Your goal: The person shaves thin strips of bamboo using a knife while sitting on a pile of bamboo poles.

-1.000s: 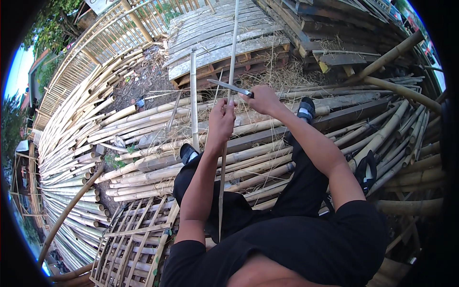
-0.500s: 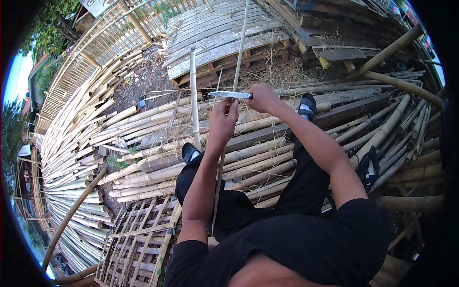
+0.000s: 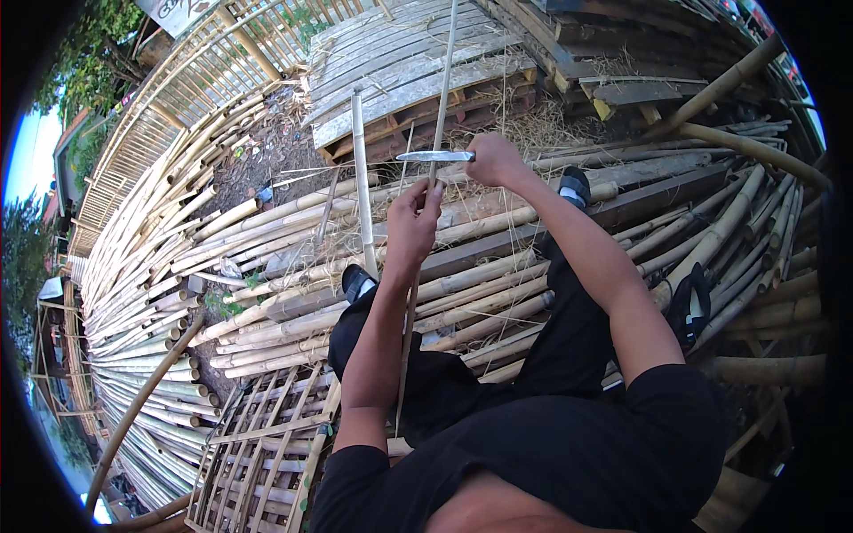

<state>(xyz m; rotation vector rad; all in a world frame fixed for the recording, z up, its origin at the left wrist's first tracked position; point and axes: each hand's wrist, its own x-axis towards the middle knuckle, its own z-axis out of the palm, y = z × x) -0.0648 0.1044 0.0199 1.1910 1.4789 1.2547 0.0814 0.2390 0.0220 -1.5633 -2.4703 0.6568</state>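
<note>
A long thin bamboo strip (image 3: 444, 84) runs from the top of the picture down between my arms toward my lap. My left hand (image 3: 414, 218) is closed on it, fingers pinching the strip. Just above that grip, a knife (image 3: 435, 157) lies crosswise over the strip, its pale blade pointing left. My right hand (image 3: 494, 161) is wrapped round the knife's handle, which is mostly hidden in the fist. The blade appears to touch the strip. Left of my hands, a wider split bamboo piece (image 3: 362, 178) stands nearly upright.
Many bamboo poles (image 3: 267, 342) lie beneath and around my feet. Beyond my hands is a slatted wooden pallet (image 3: 391, 71). Timber is stacked at the far right (image 3: 613, 58). A woven bamboo lattice (image 3: 267, 444) lies at the lower left, with a bamboo fence (image 3: 169, 133) behind.
My right hand and the knife have moved up along the strip, away from my left hand. My left hand stays in nearly the same place on the strip.
</note>
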